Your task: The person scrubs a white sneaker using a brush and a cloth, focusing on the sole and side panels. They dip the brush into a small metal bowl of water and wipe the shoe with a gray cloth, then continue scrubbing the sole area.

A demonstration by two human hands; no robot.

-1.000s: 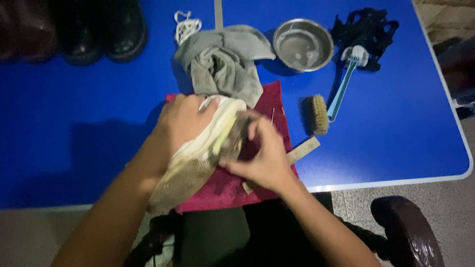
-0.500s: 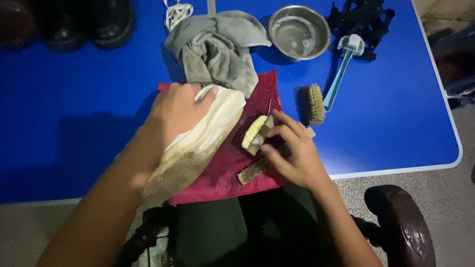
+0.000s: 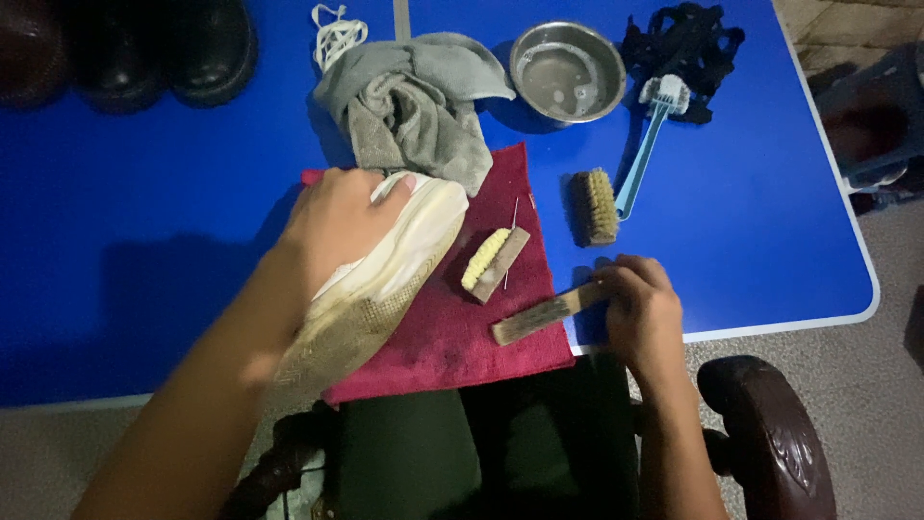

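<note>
Two hands busy: left hand point(image 3: 339, 220) clamped over white sneaker point(image 3: 385, 279) (sole up, on red towel point(image 3: 452, 332)); right hand point(image 3: 640, 306) gripping wooden-handled brush point(image 3: 539, 316) by handle end.

- A home shoe-cleaning corner is showing here: a blue folding table point(image 3: 144, 241) is standing on a speckled tiled floor point(image 3: 799, 347).
- Bristle brushes point(image 3: 592, 205), a steel water bowl point(image 3: 566, 71), a crumpled grey rag point(image 3: 414, 106) and dark boots point(image 3: 207, 48) are lying about.
- A carved dark wooden chair point(image 3: 770, 443) is sitting alongside.
</note>
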